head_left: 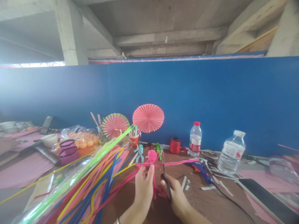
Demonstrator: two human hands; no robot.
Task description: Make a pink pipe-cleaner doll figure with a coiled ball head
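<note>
A pink pipe-cleaner figure (152, 156) with a round coiled head is pinched between the thumb and fingers of my left hand (145, 183). One long pink strand (179, 162) stretches from it to the right. My right hand (173, 191) has its fingers through the dark handles of a pair of scissors (164, 169), whose blades point up beside the strand. Whether the blades touch the strand is unclear. Behind the pink figure stand a light blue figure (140, 153) and a green figure (158, 150). Colourful pipe cleaners (93, 183) lie in a bundle left of my left hand.
Two water bottles (195, 140) (231, 152), a red thread spool (175, 145) and a blue glue gun (205, 173) with a cable are on the right. A phone (268, 199) lies near the right edge. Paper fans (148, 118) and a bag of orange balls (81, 137) stand behind.
</note>
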